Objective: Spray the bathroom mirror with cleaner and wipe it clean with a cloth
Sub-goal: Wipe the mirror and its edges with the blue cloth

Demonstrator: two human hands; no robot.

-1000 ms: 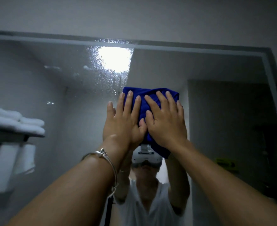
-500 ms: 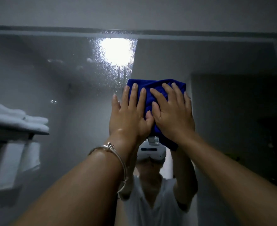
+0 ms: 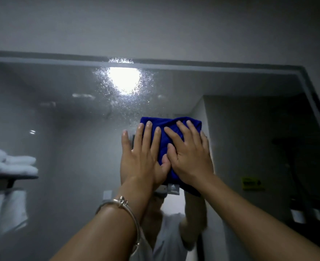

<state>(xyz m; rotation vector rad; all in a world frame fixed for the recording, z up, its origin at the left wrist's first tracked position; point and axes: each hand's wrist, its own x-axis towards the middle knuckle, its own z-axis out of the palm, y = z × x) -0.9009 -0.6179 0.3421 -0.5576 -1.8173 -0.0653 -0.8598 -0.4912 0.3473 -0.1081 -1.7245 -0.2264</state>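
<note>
Head view: a folded blue cloth lies flat against the bathroom mirror, in the upper middle of the glass, below the mirror's top edge and well in from its right edge. Both hands press on it side by side with straight, spread fingers and grip nothing. The left hand covers the cloth's left part, its little finger reaching past the cloth's left edge. The right hand covers the right part, and the two thumbs meet at the cloth's middle. A silver bracelet circles the left wrist.

Just above and left of the cloth, fine droplets speckle the glass around the bright reflection of a ceiling light, which sits close under the top edge. Near the mirror's left edge, folded white towels show reflected on a shelf. Toward the right edge a small yellow sign shows in the dark reflection, its writing too blurred to read.
</note>
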